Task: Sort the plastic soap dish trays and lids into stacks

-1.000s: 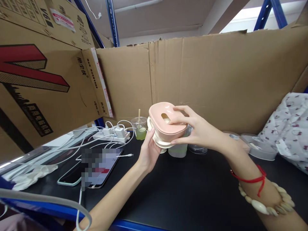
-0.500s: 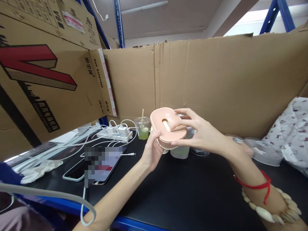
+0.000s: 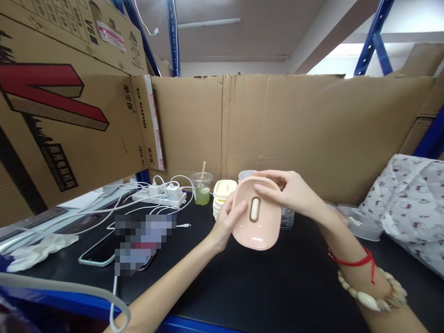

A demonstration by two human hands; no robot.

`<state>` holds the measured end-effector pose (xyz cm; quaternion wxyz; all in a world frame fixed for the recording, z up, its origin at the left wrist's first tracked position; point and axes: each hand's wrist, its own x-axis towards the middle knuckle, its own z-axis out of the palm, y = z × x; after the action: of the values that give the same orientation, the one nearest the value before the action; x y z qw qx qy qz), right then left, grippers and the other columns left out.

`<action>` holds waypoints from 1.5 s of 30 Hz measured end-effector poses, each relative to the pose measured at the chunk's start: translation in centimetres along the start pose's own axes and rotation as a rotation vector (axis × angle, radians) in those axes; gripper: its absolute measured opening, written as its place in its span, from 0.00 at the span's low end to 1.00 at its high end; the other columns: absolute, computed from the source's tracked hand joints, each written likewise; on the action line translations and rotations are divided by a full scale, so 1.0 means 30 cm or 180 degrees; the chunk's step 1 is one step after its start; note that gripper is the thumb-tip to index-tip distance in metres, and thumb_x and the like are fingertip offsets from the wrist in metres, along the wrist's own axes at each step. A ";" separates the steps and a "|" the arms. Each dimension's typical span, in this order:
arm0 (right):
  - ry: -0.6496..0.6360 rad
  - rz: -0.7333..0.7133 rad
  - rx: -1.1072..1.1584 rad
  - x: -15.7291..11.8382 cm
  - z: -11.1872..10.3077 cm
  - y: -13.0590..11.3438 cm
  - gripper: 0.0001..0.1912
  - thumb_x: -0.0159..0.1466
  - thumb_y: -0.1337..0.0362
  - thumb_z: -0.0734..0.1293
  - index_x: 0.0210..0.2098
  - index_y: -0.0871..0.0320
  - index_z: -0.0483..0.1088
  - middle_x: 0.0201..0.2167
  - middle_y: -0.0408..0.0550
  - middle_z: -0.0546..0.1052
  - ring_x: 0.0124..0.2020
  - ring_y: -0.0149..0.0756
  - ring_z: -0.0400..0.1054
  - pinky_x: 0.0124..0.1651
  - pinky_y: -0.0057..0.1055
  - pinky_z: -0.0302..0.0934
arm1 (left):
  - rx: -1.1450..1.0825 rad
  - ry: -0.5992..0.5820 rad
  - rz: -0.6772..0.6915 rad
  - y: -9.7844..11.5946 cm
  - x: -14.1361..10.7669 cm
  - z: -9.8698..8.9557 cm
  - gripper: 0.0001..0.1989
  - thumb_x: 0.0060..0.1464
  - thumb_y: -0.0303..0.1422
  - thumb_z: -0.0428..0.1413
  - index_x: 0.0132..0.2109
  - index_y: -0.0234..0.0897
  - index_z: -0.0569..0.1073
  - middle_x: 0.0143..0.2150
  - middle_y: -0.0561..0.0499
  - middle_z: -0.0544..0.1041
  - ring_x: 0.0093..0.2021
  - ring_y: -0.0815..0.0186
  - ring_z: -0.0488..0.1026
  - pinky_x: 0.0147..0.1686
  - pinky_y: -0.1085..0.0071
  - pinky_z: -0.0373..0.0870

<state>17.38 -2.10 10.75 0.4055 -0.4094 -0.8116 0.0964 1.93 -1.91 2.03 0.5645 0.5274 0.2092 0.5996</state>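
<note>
- Cardboard panelling (image 3: 312, 120) closes off the workspace we see, with a printed carton (image 3: 125, 143) at left.
- Below it spreads a black tabletop (image 3: 277, 296), a patterned cloth bundle (image 3: 416, 199) bulging at its right end.
- Both hands meet near the middle: we find the left hand (image 3: 225, 226) with its thumb on the front face and its other fingers curled mostly out of sight, closed around the left edge.
- Opposite, the right hand (image 3: 294, 192) pinches the upper right rim, one digit flat on the front, others reaching behind.
- Between them, the pink container (image 3: 265, 224) appears held just above the table; half a second ago it lay tilted top-up, and now its oval face stands almost square to us.
- That turn, we judge, puts the face in plain sight but hides the back, so we cannot tell whether a cream part remains behind.
- Newly uncovered just beyond the left hand: a cream stack (image 3: 225, 188).
- Smallest of all, a slot (image 3: 255, 209) showing a pale fill marks the face.
</note>
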 end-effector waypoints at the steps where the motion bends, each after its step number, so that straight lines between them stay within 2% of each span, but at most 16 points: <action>1: -0.0030 0.0029 -0.0036 -0.001 -0.003 0.000 0.19 0.55 0.53 0.66 0.41 0.57 0.75 0.36 0.48 0.78 0.33 0.37 0.72 0.33 0.31 0.66 | 0.0045 -0.0025 0.0014 0.001 0.002 0.000 0.30 0.44 0.44 0.60 0.53 0.36 0.67 0.48 0.43 0.74 0.47 0.56 0.72 0.43 0.66 0.70; 5: -0.0099 0.0097 -0.0040 -0.005 -0.015 -0.002 0.22 0.55 0.51 0.66 0.45 0.56 0.73 0.37 0.48 0.77 0.35 0.37 0.72 0.36 0.32 0.66 | 0.0398 -0.0057 0.0345 0.015 0.003 0.002 0.27 0.45 0.43 0.59 0.51 0.36 0.70 0.46 0.44 0.75 0.47 0.55 0.72 0.43 0.66 0.69; 8: -0.0444 -0.0138 0.0030 -0.013 -0.027 -0.010 0.27 0.52 0.51 0.69 0.49 0.54 0.70 0.44 0.48 0.75 0.43 0.40 0.70 0.44 0.34 0.65 | 0.0939 -0.0179 0.0756 0.023 -0.006 0.005 0.21 0.45 0.39 0.59 0.47 0.37 0.71 0.44 0.45 0.75 0.45 0.57 0.72 0.44 0.65 0.68; 10: -0.0693 -0.0287 0.0024 -0.020 -0.036 -0.019 0.28 0.50 0.52 0.71 0.48 0.54 0.71 0.45 0.48 0.75 0.44 0.40 0.69 0.45 0.34 0.64 | 0.1307 -0.0205 0.0974 0.022 -0.017 0.008 0.17 0.44 0.36 0.59 0.44 0.37 0.71 0.41 0.46 0.76 0.42 0.58 0.73 0.43 0.66 0.68; 15: -0.0757 -0.0388 -0.0115 -0.031 -0.044 -0.031 0.26 0.46 0.51 0.74 0.43 0.53 0.74 0.37 0.44 0.76 0.37 0.36 0.69 0.37 0.29 0.64 | 0.1728 0.0057 0.1161 -0.003 -0.042 0.021 0.21 0.40 0.32 0.60 0.44 0.37 0.67 0.38 0.48 0.75 0.39 0.61 0.72 0.42 0.68 0.67; 19: -0.0661 -0.0525 -0.0296 -0.028 -0.044 -0.022 0.26 0.44 0.48 0.74 0.39 0.56 0.75 0.29 0.44 0.76 0.31 0.33 0.67 0.32 0.27 0.60 | 0.1984 -0.0146 0.1181 -0.016 -0.047 0.025 0.14 0.47 0.33 0.55 0.42 0.37 0.65 0.36 0.49 0.74 0.37 0.63 0.72 0.39 0.69 0.67; 24: -0.0504 -0.0550 -0.0213 -0.014 -0.052 -0.002 0.20 0.47 0.50 0.73 0.32 0.59 0.75 0.23 0.43 0.74 0.26 0.30 0.64 0.28 0.25 0.55 | 0.2168 -0.0140 0.1425 -0.006 -0.050 0.016 0.25 0.42 0.33 0.57 0.48 0.36 0.60 0.45 0.45 0.71 0.44 0.60 0.71 0.43 0.68 0.67; 27: -0.0384 -0.0517 -0.0106 -0.003 -0.049 0.014 0.18 0.47 0.52 0.73 0.31 0.59 0.75 0.23 0.43 0.74 0.26 0.30 0.65 0.28 0.26 0.55 | 0.2254 -0.0042 0.1265 0.010 -0.046 0.013 0.25 0.42 0.34 0.57 0.49 0.38 0.59 0.43 0.46 0.72 0.42 0.61 0.71 0.41 0.68 0.67; 30: -0.0119 -0.0493 -0.0076 0.007 -0.040 0.029 0.17 0.49 0.52 0.72 0.30 0.59 0.74 0.25 0.44 0.75 0.27 0.31 0.66 0.30 0.26 0.56 | 0.2420 0.0178 0.0859 0.019 -0.036 0.012 0.26 0.40 0.36 0.59 0.48 0.38 0.62 0.42 0.47 0.73 0.39 0.61 0.71 0.40 0.67 0.67; 34: 0.0138 -0.0367 -0.0242 0.012 -0.036 0.038 0.17 0.50 0.51 0.70 0.30 0.58 0.73 0.26 0.44 0.75 0.27 0.31 0.66 0.29 0.27 0.56 | 0.2058 0.0124 0.0464 0.012 -0.023 0.020 0.18 0.45 0.38 0.57 0.44 0.36 0.68 0.39 0.48 0.74 0.39 0.61 0.71 0.39 0.68 0.67; 36: 0.0082 -0.0298 -0.0324 0.011 -0.038 0.039 0.16 0.50 0.50 0.70 0.29 0.58 0.73 0.25 0.43 0.75 0.25 0.31 0.65 0.29 0.27 0.56 | 0.1648 0.0038 0.0310 0.008 -0.023 0.027 0.17 0.47 0.39 0.57 0.43 0.36 0.70 0.40 0.47 0.74 0.41 0.60 0.71 0.40 0.68 0.67; 41: -0.0145 -0.0315 -0.0275 0.006 -0.038 0.036 0.17 0.48 0.52 0.72 0.33 0.56 0.73 0.29 0.43 0.76 0.26 0.31 0.66 0.32 0.28 0.58 | 0.0688 -0.0197 -0.0233 0.019 -0.040 0.045 0.22 0.43 0.37 0.62 0.47 0.38 0.68 0.45 0.47 0.74 0.47 0.59 0.71 0.45 0.68 0.67; 45: -0.0523 -0.0476 -0.0057 0.006 -0.023 0.035 0.18 0.47 0.57 0.73 0.37 0.54 0.73 0.37 0.43 0.76 0.34 0.34 0.69 0.37 0.29 0.61 | 0.0190 -0.0459 -0.0378 0.028 -0.055 0.057 0.26 0.43 0.35 0.63 0.51 0.39 0.67 0.49 0.47 0.74 0.50 0.59 0.70 0.48 0.68 0.66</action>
<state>18.45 -1.40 10.78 0.3400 -0.3421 -0.8711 0.0919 2.71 -4.22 2.71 0.5966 0.5724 0.2167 0.5191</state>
